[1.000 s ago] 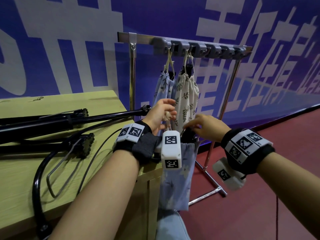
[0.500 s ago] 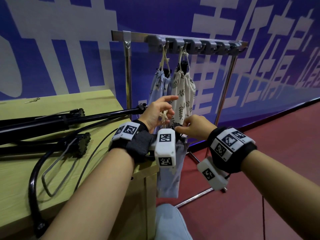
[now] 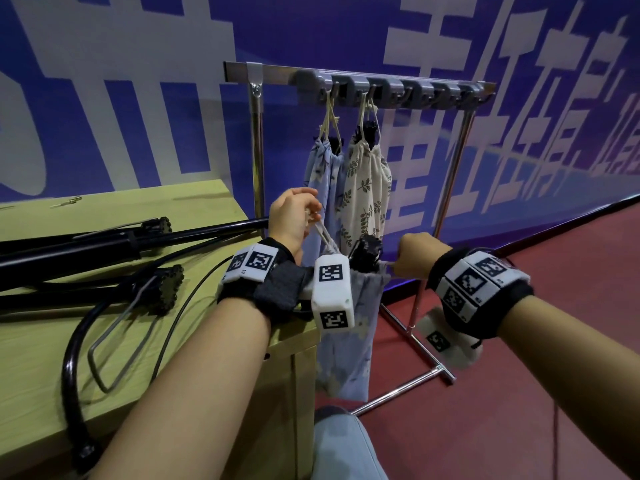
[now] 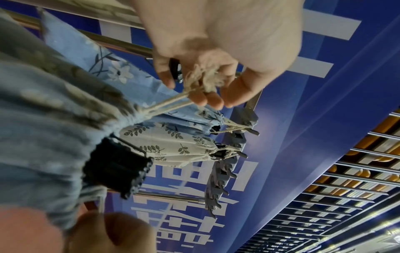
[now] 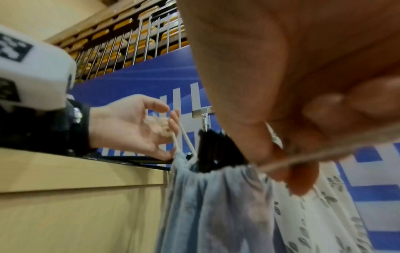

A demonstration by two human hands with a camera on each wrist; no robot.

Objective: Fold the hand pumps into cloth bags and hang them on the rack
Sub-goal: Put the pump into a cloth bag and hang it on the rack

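Note:
A pale blue flowered cloth bag (image 3: 349, 341) hangs between my hands beside the table's right end. The black head of a hand pump (image 3: 365, 254) sticks out of its gathered mouth. My left hand (image 3: 304, 216) grips the knotted, frayed end of the left drawstring (image 4: 201, 80) and holds it up and to the left. At the bag's right side my right hand (image 3: 403, 265) pinches the other drawstring (image 5: 303, 157), which runs taut to the bag mouth. Behind them stands the rack (image 3: 381, 88) with a blue bag (image 3: 322, 174) and a white leaf-print bag (image 3: 367, 188) hung on its first two hooks.
Long black pumps (image 3: 104, 240) with hoses and a wire foot loop (image 3: 114, 341) lie on the wooden table (image 3: 41, 393) at the left. Several grey hooks (image 3: 446, 93) to the right of the hung bags carry nothing. Red floor lies under the rack's legs.
My hands have drawn apart, the right one moving right. Both drawstrings are now taut and the bag mouth has gathered round the pump head. My left index finger has curled in.

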